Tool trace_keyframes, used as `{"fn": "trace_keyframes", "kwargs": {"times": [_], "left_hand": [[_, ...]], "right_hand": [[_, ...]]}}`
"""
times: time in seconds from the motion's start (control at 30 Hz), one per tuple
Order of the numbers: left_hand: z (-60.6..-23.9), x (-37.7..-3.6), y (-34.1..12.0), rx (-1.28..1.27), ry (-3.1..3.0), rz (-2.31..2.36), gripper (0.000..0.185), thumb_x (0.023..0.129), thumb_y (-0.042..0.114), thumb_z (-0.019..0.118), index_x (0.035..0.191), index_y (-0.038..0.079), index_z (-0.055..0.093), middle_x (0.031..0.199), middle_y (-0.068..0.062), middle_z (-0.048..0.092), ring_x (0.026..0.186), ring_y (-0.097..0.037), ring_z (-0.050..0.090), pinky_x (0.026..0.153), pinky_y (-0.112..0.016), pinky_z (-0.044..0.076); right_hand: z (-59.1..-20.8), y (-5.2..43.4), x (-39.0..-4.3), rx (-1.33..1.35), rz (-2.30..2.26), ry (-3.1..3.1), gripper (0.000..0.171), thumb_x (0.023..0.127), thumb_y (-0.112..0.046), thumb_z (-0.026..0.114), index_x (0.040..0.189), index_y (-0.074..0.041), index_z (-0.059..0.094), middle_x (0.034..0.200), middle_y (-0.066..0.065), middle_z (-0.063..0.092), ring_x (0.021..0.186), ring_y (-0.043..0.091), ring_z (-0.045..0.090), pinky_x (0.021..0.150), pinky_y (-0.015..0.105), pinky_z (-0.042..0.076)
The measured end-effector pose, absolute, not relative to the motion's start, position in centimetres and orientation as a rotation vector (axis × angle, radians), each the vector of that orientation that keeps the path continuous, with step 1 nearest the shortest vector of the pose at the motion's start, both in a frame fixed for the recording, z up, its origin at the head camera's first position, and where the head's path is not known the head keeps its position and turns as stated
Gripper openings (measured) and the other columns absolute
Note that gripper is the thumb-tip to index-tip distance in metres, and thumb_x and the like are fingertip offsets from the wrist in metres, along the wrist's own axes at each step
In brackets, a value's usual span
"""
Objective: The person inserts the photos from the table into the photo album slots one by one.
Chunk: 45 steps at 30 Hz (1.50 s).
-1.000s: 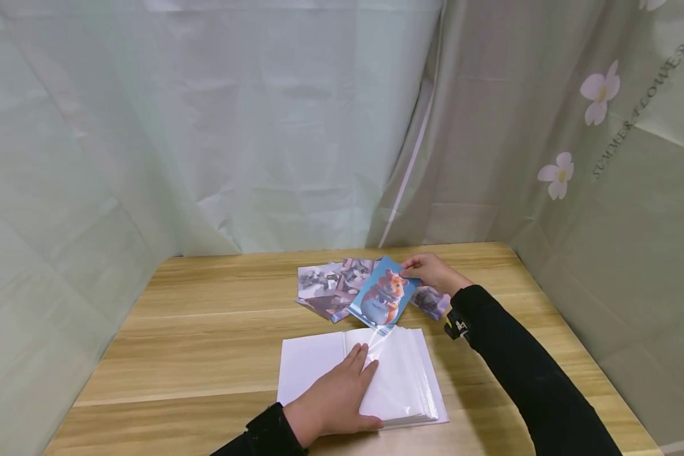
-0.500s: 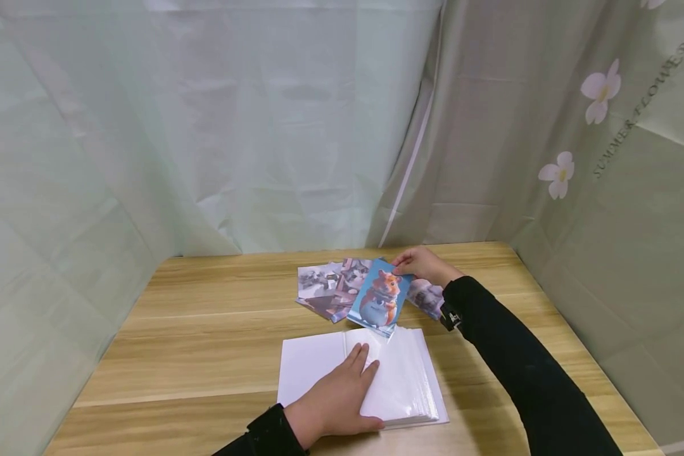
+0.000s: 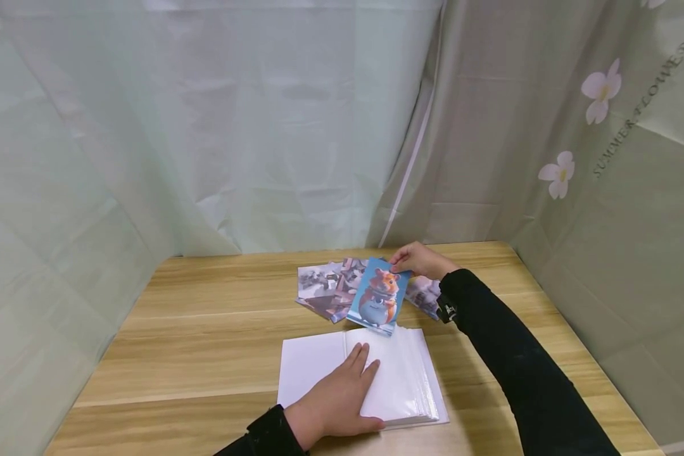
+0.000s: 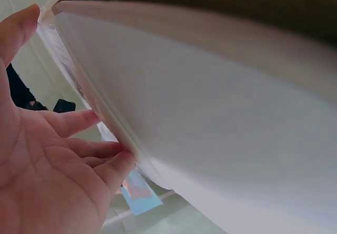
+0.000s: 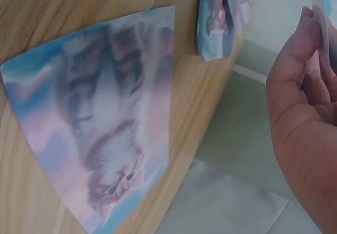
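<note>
An album [image 3: 401, 380] with clear sleeve pages lies spread on the table before me. My left hand [image 3: 342, 394] rests on it near the fold, fingers extended; in the left wrist view its fingertips [image 4: 122, 152] touch the white page edge. Between thumb and fingers, my right hand [image 3: 424, 259] pinches the top right corner of a blue card [image 3: 380, 299] printed with a hamster. That card stands tilted, its lower edge at the album's top. Its blue face also shows small below the left hand [image 4: 58, 165] in the left wrist view.
Several overlapping picture cards [image 3: 319, 282] lie left of the held card. A kitten card [image 5: 113, 118] lies under the right wrist, partly hidden from the head view. The wooden table [image 3: 205, 354] ends at hanging curtains [image 3: 296, 126] behind and on both sides.
The right hand has moved slightly left with the hamster card, which has turned more upright and whose lower edge has shifted a little at the album's top. The left hand has stayed put.
</note>
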<state>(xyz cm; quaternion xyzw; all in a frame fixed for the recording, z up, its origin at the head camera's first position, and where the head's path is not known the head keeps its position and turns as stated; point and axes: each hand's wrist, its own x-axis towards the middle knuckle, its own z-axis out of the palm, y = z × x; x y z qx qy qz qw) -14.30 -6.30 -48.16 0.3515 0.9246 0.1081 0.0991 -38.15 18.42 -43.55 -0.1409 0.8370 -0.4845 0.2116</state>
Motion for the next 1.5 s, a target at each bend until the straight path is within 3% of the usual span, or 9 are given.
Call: {"fn": "trace_keyframes", "kwargs": {"times": [0.37, 0.77, 1.5], "left_hand": [[-48.2, -14.5, -6.3, 1.028, 2.710, 0.330, 0.096, 0.086, 0.068, 0.063, 0.154, 0.006, 0.038, 0.163, -0.023, 0.020, 0.152, -0.034, 0.016, 0.116, -0.039, 0.034], [-48.5, -14.4, -6.2, 1.035, 2.733, 0.312, 0.096, 0.085, 0.068, 0.064, 0.153, 0.005, 0.039, 0.162, -0.023, 0.021, 0.151, -0.034, 0.018, 0.116, -0.040, 0.034], [-48.4, -14.3, -6.2, 1.089, 2.764, 0.247, 0.097, 0.086, 0.070, 0.061, 0.153, 0.004, 0.039, 0.161, -0.025, 0.022, 0.151, -0.035, 0.019, 0.115, -0.038, 0.035]], "right_hand": [[-43.7, 18.0, -38.3, -0.407, -1.249, 2.322, 0.019, 0.092, -0.007, 0.071, 0.107, 0.004, 0.070, 0.092, 0.005, 0.069, 0.076, 0.014, 0.060, 0.070, 0.027, 0.054], [-42.9, 16.5, -39.2, -0.424, -1.142, 2.320, 0.011, 0.089, -0.001, 0.073, 0.099, 0.003, 0.071, 0.081, 0.000, 0.069, 0.069, 0.011, 0.058, 0.066, 0.029, 0.050], [-41.2, 15.0, -39.8, -0.495, -0.968, 2.328, 0.011, 0.088, -0.003, 0.075, 0.098, 0.000, 0.073, 0.081, -0.001, 0.070, 0.067, 0.009, 0.058, 0.057, 0.022, 0.046]]}}
